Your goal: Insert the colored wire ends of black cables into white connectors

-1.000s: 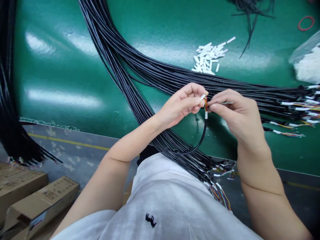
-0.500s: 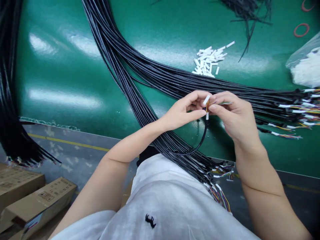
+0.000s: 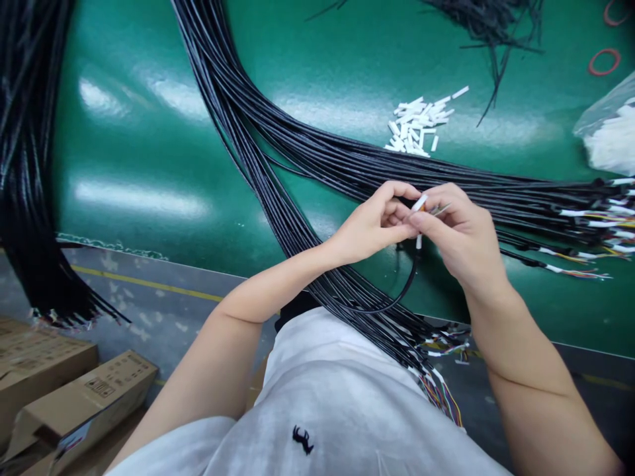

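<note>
Both hands meet over the green table at the stripped end of one black cable (image 3: 409,284), which loops up from the near bundle. My left hand (image 3: 380,221) pinches at the cable's thin wires, its fingertips touching those of the other hand. My right hand (image 3: 461,228) is closed on the thin coloured wires (image 3: 440,210), whose tips poke out between thumb and fingers. A short white sleeve (image 3: 419,202) sits tilted between the fingertips. Which fingers bear it I cannot tell. Lower down, a white band (image 3: 419,242) rings the cable just under the fingers.
Two thick bundles of black cables (image 3: 317,155) cross the green table (image 3: 133,165). Behind the hands lie a heap of white sleeves (image 3: 419,124), black strips (image 3: 489,23), a red ring (image 3: 604,61) and a plastic bag (image 3: 615,135). Another bundle (image 3: 30,165) hangs over the left edge, above cardboard boxes (image 3: 94,403).
The white sleeve has tilted over and come closer to the right fingertips. The right thumb now covers more of the coloured wires. The whole view has shifted slightly.
</note>
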The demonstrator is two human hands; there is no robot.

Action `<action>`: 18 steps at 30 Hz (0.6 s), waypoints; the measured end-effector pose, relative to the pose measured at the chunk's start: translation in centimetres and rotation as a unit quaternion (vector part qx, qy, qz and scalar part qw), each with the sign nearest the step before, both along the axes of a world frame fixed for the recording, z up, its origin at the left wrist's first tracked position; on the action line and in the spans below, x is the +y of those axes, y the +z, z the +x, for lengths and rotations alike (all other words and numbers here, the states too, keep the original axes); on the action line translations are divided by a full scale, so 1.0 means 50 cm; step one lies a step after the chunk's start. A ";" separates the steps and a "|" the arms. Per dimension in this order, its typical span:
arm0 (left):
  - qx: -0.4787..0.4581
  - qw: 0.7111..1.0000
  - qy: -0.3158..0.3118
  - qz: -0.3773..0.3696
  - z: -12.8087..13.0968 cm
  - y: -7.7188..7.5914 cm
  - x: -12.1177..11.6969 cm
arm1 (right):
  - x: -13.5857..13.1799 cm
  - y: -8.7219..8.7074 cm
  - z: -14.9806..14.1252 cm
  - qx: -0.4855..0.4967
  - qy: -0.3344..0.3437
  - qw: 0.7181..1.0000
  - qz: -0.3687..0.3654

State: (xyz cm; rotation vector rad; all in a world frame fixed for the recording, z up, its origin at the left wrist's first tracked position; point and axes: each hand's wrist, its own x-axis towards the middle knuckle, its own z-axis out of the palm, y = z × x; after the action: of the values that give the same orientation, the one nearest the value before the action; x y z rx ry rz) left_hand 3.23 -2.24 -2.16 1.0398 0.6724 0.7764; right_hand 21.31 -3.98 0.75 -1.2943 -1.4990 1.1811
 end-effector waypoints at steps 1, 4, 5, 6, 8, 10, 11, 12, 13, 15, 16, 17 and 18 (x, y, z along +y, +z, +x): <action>-0.005 1.000 -0.004 -0.016 -0.001 0.004 0.001 | -0.001 -0.002 -0.001 0.022 -0.013 1.000 -0.017; -0.008 0.999 -0.022 -0.049 -0.005 0.015 0.007 | -0.003 -0.003 -0.005 0.056 -0.036 0.996 -0.060; -0.011 0.998 -0.031 -0.054 -0.007 0.019 0.008 | -0.003 -0.003 -0.007 0.055 -0.037 0.996 -0.062; -0.017 0.997 -0.040 -0.056 -0.008 0.022 0.010 | -0.003 -0.003 -0.008 0.054 -0.038 0.996 -0.062; -0.027 0.996 -0.050 -0.062 -0.011 0.025 0.012 | -0.001 -0.002 -0.008 0.057 -0.039 0.996 -0.062; -0.034 0.995 -0.054 -0.074 -0.014 0.026 0.015 | 0.001 -0.003 -0.006 0.068 -0.049 0.994 -0.068; -0.038 0.994 -0.058 -0.080 -0.016 0.026 0.015 | 0.002 -0.004 -0.005 0.075 -0.054 0.993 -0.074; -0.041 0.994 -0.062 -0.084 -0.017 0.025 0.016 | 0.004 -0.004 -0.004 0.082 -0.057 0.992 -0.082; -0.046 0.993 -0.066 -0.085 -0.018 0.025 0.016 | 0.005 -0.004 -0.002 0.090 -0.057 0.990 -0.091; -0.060 0.992 -0.068 -0.088 -0.019 0.025 0.015 | 0.007 -0.001 -0.002 0.108 -0.048 0.987 -0.112; -0.069 0.991 -0.065 -0.094 -0.019 0.026 0.014 | 0.008 0.001 -0.002 0.123 -0.040 0.984 -0.123; -0.078 0.989 -0.060 -0.108 -0.018 0.027 0.012 | 0.008 0.004 -0.003 0.140 -0.035 0.980 -0.134; -0.088 0.986 -0.053 -0.132 -0.016 0.028 0.010 | 0.009 0.007 -0.004 0.158 -0.034 0.976 -0.143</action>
State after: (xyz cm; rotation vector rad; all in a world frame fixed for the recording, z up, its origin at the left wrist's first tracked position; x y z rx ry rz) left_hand 2.42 -1.74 -0.77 0.7487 0.5459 0.6569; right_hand 21.10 -3.54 1.10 -1.2591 -1.0754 1.5197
